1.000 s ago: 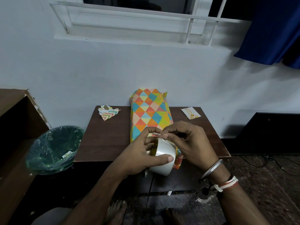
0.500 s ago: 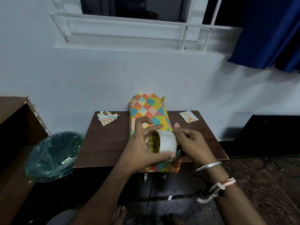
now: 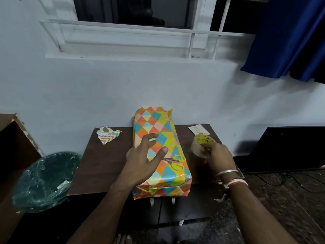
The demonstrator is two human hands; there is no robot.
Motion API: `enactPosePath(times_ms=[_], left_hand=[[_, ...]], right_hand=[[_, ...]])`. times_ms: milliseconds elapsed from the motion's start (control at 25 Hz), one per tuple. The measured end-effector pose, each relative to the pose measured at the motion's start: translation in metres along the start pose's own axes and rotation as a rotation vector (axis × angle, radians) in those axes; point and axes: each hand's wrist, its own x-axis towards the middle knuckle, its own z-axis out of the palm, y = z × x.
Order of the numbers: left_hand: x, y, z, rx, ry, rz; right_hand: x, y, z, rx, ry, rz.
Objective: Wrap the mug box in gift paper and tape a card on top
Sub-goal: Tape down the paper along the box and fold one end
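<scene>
Dark brown wood forms the desk (image 3: pixel 105 164), and on it the long mug box wrapped in gift paper of orange, teal and yellow triangles (image 3: pixel 158 131) lies lengthwise from us toward the white wall, its near end jutting past the desk's front edge. That overhang worries us: a firm press there could tip the parcel to the floor. Yellow-handled scissors (image 3: pixel 176 163) rest on the wrapping, and a careless sweep would send them sliding off. Just beside them our left hand (image 3: pixel 142 161) hovers over the parcel's middle, fingers spread, holding nothing. Our right hand (image 3: pixel 218 157), off to the parcel's right, curls round a roll of clear tape with a yellow core (image 3: pixel 200 145); we cannot see a free tape end, and one stuck back to the roll would stall us. Farther back the small white card (image 3: pixel 197 130) waits at the desk's right corner, not yet on top. Glossy and creased, the paper is folded flat at the near end, while a corner flap sticks up by the wall.
</scene>
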Motion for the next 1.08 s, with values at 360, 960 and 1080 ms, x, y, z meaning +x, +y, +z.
enactPosePath(times_ms=[360, 960, 1080], left_hand=[[0.008, -0.002, 0.000, 0.015, -0.038, -0.117], [0.006, -0.002, -0.005, -0.108, -0.024, -0.163], [0.007, -0.001, -0.004, -0.105, -0.019, -0.183]], right_hand=[[0.017, -0.010, 0.006, 0.124, 0.124, -0.076], [0.000, -0.024, -0.025, 0.227, 0.246, 0.064], [0.019, -0.002, -0.022, 0.087, 0.196, 0.164]])
